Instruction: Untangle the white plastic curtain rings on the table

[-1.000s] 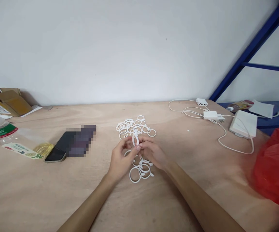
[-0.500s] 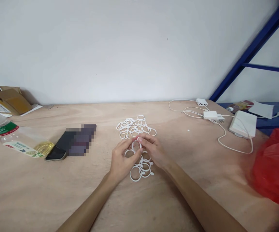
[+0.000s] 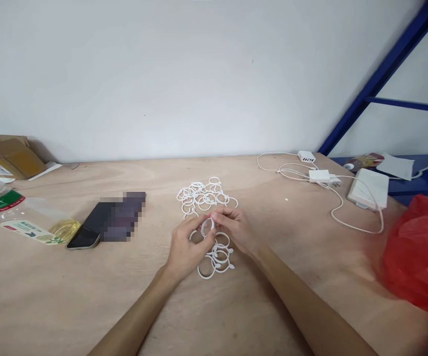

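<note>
Between my two hands a white plastic ring [image 3: 202, 228] is held up off the table, pinched by the fingers of both. My left hand [image 3: 188, 247] is closed on its left and lower side, thumb and forefinger gripping the rim. From the right, my right hand [image 3: 235, 228] pinches the ring's upper edge with thumb and forefinger. Just beyond the hands lies a loose pile of white rings [image 3: 205, 194]. Closer to me, under and below the fingers, rests a smaller group of white rings [image 3: 206, 267], several with small round tabs; my hands partly hide it.
To the left are a black phone [image 3: 88, 232], a clear plastic bottle [image 3: 32, 217] on its side with yellow liquid, and a cardboard box [image 3: 21, 155]. On the right lie white chargers with cables [image 3: 320, 176], a white box [image 3: 368, 189] and a red plastic bag [image 3: 419, 254].
The held ring has turned and now shows narrower between my fingers. Both hands stay in nearly the same place, and the whole view has shifted slightly.
</note>
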Demonstrator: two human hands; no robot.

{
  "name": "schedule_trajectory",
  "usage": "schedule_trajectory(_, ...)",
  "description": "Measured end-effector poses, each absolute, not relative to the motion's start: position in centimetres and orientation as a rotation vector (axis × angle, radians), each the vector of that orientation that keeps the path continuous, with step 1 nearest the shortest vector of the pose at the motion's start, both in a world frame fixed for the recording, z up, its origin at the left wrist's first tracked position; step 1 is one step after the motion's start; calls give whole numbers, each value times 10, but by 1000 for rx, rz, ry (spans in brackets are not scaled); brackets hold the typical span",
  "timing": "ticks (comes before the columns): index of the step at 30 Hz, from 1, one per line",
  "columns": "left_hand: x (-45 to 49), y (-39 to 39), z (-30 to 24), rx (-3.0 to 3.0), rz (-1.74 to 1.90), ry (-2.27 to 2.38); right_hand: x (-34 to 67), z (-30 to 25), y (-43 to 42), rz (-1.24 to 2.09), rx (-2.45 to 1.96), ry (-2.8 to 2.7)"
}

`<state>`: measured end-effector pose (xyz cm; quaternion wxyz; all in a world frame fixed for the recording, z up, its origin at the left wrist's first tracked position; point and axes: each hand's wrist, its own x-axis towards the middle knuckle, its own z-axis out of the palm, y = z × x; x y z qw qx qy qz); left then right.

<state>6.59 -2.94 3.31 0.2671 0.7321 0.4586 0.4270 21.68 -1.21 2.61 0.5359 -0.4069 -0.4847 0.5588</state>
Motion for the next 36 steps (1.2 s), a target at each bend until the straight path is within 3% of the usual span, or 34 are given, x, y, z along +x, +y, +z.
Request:
schedule_trajectory(7,42,-6,26,2111,978,1631,254,4,7,348,-1674,-1536)
schedule_trajectory(14,35,-3,19,2238,786,1778,262,1,7,205,-1784,-1693)
schedule_trajectory(22,42,-7,26,2111,1232,1614,262,27,6,492,-1636,-1026)
schedule_trajectory(30,62,-20,31,1576,1160,1259,235,43,-7,1548,-804,-712)
schedule_trajectory(36,64,-24,38,1471,1174,1049,213,40,-20,1830,-621,-875)
